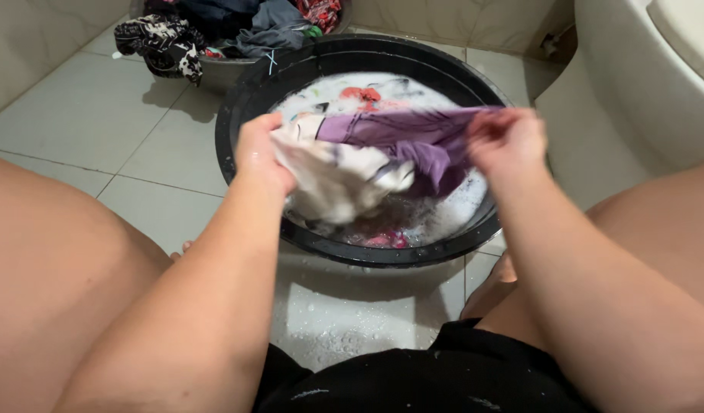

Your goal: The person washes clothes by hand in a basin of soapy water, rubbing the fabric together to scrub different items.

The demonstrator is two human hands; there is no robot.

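Note:
A wet purple and white garment (pixel 382 149) is stretched between my two hands above a round black basin (pixel 248 103). My left hand (pixel 261 157) grips its bunched white end on the left. On the right, my right hand (pixel 506 141) pinches the purple end. The basin holds soapy, foamy water with other clothes soaking in it, among them a red piece (pixel 361 94) at the back and a pink piece (pixel 386 239) near the front rim.
A metal bowl (pixel 229 70) heaped with dark and patterned clothes stands behind the basin. White tiled floor (pixel 99 115) lies all around, wet and foamy in front of the basin. A white fixture (pixel 642 84) rises at the right. My bare knees flank the basin.

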